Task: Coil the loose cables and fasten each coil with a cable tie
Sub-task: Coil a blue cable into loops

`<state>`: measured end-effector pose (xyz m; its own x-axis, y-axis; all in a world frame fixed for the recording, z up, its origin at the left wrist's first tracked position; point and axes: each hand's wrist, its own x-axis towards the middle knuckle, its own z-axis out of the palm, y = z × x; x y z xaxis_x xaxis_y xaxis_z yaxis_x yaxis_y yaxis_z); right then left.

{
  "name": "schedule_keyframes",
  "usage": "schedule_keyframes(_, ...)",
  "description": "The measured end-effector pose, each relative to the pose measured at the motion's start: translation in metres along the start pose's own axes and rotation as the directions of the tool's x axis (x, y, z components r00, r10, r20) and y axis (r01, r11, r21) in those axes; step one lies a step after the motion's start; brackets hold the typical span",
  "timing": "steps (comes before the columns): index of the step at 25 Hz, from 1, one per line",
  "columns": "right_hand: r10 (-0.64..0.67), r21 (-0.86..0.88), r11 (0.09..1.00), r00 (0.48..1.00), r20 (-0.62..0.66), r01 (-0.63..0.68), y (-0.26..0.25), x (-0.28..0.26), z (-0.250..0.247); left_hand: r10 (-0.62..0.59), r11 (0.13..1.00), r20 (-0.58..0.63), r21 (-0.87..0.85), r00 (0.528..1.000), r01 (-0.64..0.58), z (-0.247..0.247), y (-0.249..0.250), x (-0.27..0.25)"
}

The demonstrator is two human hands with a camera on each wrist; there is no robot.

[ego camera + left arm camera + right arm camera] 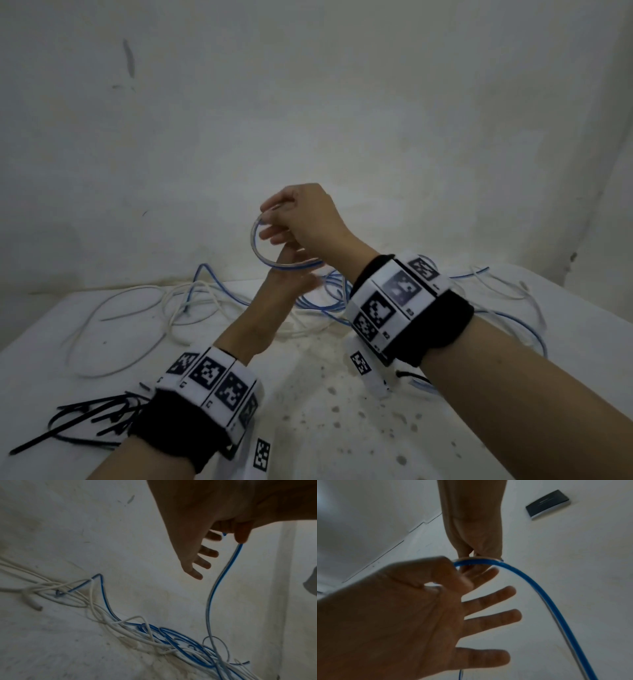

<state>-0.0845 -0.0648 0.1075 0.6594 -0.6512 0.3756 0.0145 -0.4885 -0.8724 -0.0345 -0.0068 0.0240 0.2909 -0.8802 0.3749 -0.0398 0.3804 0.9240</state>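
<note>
And there it was, the blue-and-white cable [265,263], a thin, glossy two-tone flat cord, bent into one round loop held up above the table [342,428]. The right hand [301,216] pinched the top of that loop between thumb and forefinger, its other fingers [496,596] splayed out straight. The left hand [287,274] came up from below the loop and gripped its lower edge; in the left wrist view the thumb and a finger closed on the cord near its cut end [224,534] while the remaining fingers stayed extended. From the loop the cable dropped in a smooth curve to the table and ran into a tangle of loose cables [212,308], slim white round cords and more blue strands, lying behind the loop against the wall [308,85]. The table surface looked white, matte and speckled with dark stains. Left of the loop and nearer the person, a bundle of black cable ties [85,421], flat narrow plastic strips, lay fanned on the table just beside the left wrist. Both wrists wore black bands [442,329] with white blocks printed in black square markers.
</note>
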Motion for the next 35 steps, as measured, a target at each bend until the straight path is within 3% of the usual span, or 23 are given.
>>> schedule_keyframes(2, -0.086, -0.046, 0.996, 0.993, -0.083, 0.083, -0.004, 0.005, 0.011, -0.006, 1.0, 0.066, -0.024, 0.998, 0.007, -0.013, 0.005, -0.007)
schedule_keyframes(4, -0.12, -0.088, 0.99, 0.984, -0.129, 0.109, -0.002, 0.005, 0.02, -0.033, 0.996, 0.031, -0.082, 0.999, 0.035, -0.024, 0.011, -0.011)
schedule_keyframes(7, -0.061, -0.123, 0.992, 0.982, -0.177, 0.039, 0.014, -0.002, 0.017, -0.08, 0.995, -0.085, -0.069, 0.993, 0.074, -0.044, 0.014, -0.013)
schedule_keyframes(9, -0.005, -0.285, 0.957, 0.985, -0.17, -0.044, 0.032, -0.009, 0.006, -0.15, 0.989, -0.19, -0.047, 0.97, 0.143, -0.057, 0.007, -0.017)
schedule_keyframes(10, 0.013, -0.472, 0.879, 0.992, -0.128, -0.072, 0.041, -0.015, 0.002, -0.18, 0.983, -0.236, -0.004, 0.955, 0.184, -0.062, 0.001, -0.022)
schedule_keyframes(12, 0.011, -0.836, 0.546, 0.999, -0.05, -0.047, 0.056, -0.023, -0.002, -0.229, 0.954, -0.255, 0.134, 0.939, 0.269, -0.07, -0.01, -0.028)
schedule_keyframes(13, -0.011, -0.925, 0.379, 0.999, -0.036, -0.029, 0.061, -0.027, -0.004, -0.271, 0.929, -0.222, 0.193, 0.937, 0.315, -0.071, -0.014, -0.032)
schedule_keyframes(14, -0.049, -0.962, 0.273, 0.998, -0.038, -0.023, 0.063, -0.03, -0.005, -0.325, 0.902, -0.17, 0.239, 0.93, 0.359, -0.071, -0.018, -0.036)
schedule_keyframes(17, -0.129, -0.985, 0.156, 0.987, -0.097, -0.076, 0.06, -0.035, -0.016, -0.493, 0.813, 0.028, 0.372, 0.87, 0.449, -0.059, -0.025, -0.053)
schedule_keyframes(19, -0.069, -0.974, 0.178, 0.986, -0.152, -0.138, 0.063, -0.037, -0.024, -0.472, 0.822, 0.057, 0.389, 0.88, 0.416, -0.054, -0.023, -0.06)
schedule_keyframes(21, 0.191, -0.93, 0.297, 0.968, -0.165, -0.217, 0.065, -0.042, -0.026, -0.319, 0.906, -0.114, 0.256, 0.941, 0.338, -0.06, -0.018, -0.055)
schedule_keyframes(23, 0.485, -0.738, 0.601, 0.874, 0.033, -0.306, 0.068, -0.049, -0.017, -0.182, 0.965, -0.329, 0.121, 0.927, 0.233, -0.073, -0.013, -0.048)
schedule_keyframes(24, 0.547, -0.527, 0.749, 0.823, 0.152, -0.401, 0.068, -0.052, -0.01, -0.157, 0.98, -0.383, 0.058, 0.911, 0.193, -0.077, -0.013, -0.047)
schedule_keyframes(25, 0.566, -0.249, 0.821, 0.79, 0.237, -0.514, 0.066, -0.055, -0.002, -0.153, 0.987, -0.405, -0.015, 0.901, 0.161, -0.079, -0.016, -0.049)
schedule_keyframes(26, 0.563, 0.0, 0.809, 0.775, 0.286, -0.588, 0.064, -0.056, 0.003, -0.164, 0.986, -0.402, -0.091, 0.901, 0.139, -0.078, -0.019, -0.051)
schedule_keyframes(28, 0.502, 0.192, 0.791, 0.797, 0.336, -0.58, 0.064, -0.056, 0.012, -0.187, 0.975, -0.37, -0.184, 0.91, 0.126, -0.075, -0.025, -0.059)
schedule_keyframes(30, 0.411, 0.009, 0.9, 0.856, 0.315, -0.435, 0.066, -0.059, 0.022, -0.194, 0.962, -0.36, -0.252, 0.913, 0.106, -0.076, -0.028, -0.062)
schedule_keyframes(32, 0.286, -0.249, 0.942, 0.924, 0.253, -0.223, 0.072, -0.064, 0.03, -0.199, 0.942, -0.374, -0.328, 0.906, 0.072, -0.082, -0.029, -0.061)
schedule_keyframes(35, 0.141, -0.225, 0.971, 0.951, 0.277, -0.078, 0.082, -0.069, 0.038, -0.19, 0.909, -0.368, -0.415, 0.91, 0.022, -0.087, -0.027, -0.06)
